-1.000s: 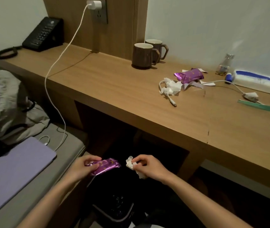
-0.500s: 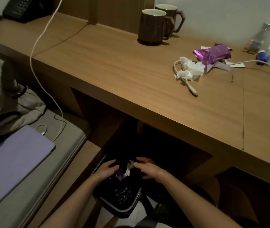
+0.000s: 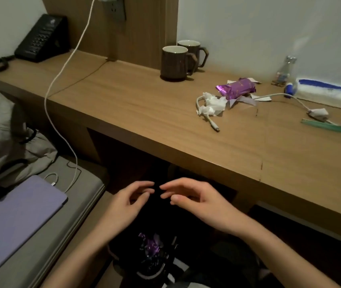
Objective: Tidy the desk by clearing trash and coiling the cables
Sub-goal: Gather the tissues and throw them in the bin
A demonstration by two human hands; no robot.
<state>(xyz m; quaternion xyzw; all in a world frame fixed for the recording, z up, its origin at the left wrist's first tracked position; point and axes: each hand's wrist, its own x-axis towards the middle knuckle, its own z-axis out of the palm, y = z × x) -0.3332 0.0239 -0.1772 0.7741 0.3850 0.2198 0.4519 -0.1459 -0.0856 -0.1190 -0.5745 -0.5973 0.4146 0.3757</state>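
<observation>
Dropped since a moment ago: purple wrapper (image 3: 150,246) now in bin (image 3: 144,273) below desk (image 3: 144,113). Left hand (image 3: 124,202), right hand (image 3: 196,198) loosely spread, empty. Left on desk: tissue (image 3: 212,104), second wrapper (image 3: 236,90), uncoiled cable (image 3: 209,119).

The wooden table (image 3: 144,113) carries two brown mugs (image 3: 174,63) at 12 o'clock, a black telephone (image 3: 40,39) at 10 o'clock, and at 2 o'clock a purple wrapper (image 3: 236,89), crumpled tissue (image 3: 212,104) and a white cable (image 3: 208,119). A white box (image 3: 327,94) and a small bottle (image 3: 283,71) stand at 3 o'clock.
</observation>
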